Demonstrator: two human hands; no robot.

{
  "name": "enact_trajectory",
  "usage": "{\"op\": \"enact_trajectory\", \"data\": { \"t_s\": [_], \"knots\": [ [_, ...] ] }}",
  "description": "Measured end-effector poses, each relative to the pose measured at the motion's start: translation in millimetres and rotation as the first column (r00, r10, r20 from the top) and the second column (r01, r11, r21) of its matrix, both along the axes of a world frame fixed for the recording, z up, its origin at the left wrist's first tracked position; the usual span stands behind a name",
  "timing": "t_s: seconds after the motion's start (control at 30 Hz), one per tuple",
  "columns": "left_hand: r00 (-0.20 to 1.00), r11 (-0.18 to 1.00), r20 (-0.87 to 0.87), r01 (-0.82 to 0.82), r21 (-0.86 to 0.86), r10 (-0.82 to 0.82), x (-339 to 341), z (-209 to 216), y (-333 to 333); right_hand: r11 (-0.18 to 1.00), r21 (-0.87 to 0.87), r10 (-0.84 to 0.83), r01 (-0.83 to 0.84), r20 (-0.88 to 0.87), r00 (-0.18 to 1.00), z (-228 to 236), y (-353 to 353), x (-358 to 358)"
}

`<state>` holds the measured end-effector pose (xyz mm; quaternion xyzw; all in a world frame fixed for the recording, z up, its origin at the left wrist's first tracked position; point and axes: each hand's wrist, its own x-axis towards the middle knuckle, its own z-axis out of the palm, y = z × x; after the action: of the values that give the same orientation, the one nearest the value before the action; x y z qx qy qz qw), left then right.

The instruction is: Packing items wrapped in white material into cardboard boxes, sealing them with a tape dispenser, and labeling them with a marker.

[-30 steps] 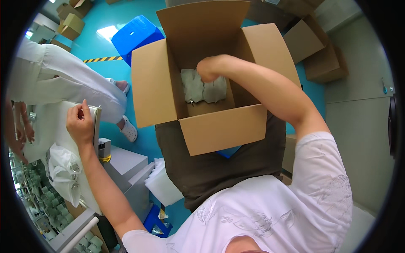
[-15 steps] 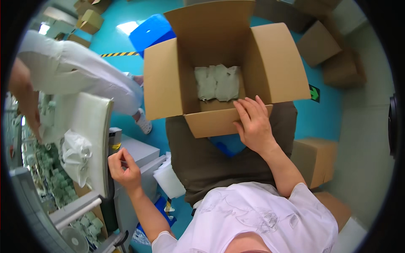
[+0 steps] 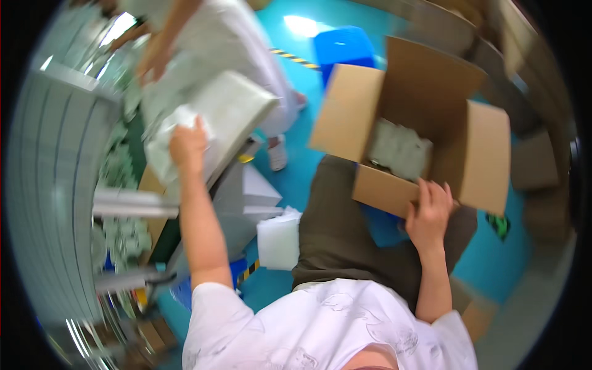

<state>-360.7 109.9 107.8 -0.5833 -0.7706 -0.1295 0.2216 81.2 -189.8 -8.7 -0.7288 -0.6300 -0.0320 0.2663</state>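
On the left, my left hand is closed on a crumpled white plastic bag, which lies on a pale padded surface; motion blurs the fingers a little. My right hand holds the near flap of an open cardboard box, its fingers over the edge and its thumb outside. Pale grey-white wrapped packs lie side by side on the bottom of the box. The box stands in front of my knees with its flaps spread.
Another person's hand reaches over the bench beyond my left hand. A blue bin stands behind the box. White foam sheets sit left of my legs. More cardboard boxes are stacked at right.
My left hand has moved forward and left from the bench edge onto the white plastic bag. My view has turned left, so the box appears farther right. My right hand stays at its flap.
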Motion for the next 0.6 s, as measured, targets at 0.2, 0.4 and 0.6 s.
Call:
{"op": "enact_trajectory", "data": {
  "t_s": [0.2,0.4,0.6],
  "knots": [
    [0.996,0.941,0.019,-0.077,-0.329,0.089,-18.1,-4.0,24.7,0.999,0.043,0.016,-0.014,-0.05,0.999,-2.4,12.6,-0.9],
    [0.994,0.973,0.038,0.109,-0.206,-0.103,-35.7,-19.2,14.7,1.0,0.011,-0.013,0.013,-0.031,0.999,1.5,2.4,6.1],
    [0.275,0.956,0.921,0.178,0.233,-0.275,14.0,11.2,-100.8,0.999,-0.032,0.025,-0.028,-0.1,0.995,9.7,3.2,8.1]
  ]
}}
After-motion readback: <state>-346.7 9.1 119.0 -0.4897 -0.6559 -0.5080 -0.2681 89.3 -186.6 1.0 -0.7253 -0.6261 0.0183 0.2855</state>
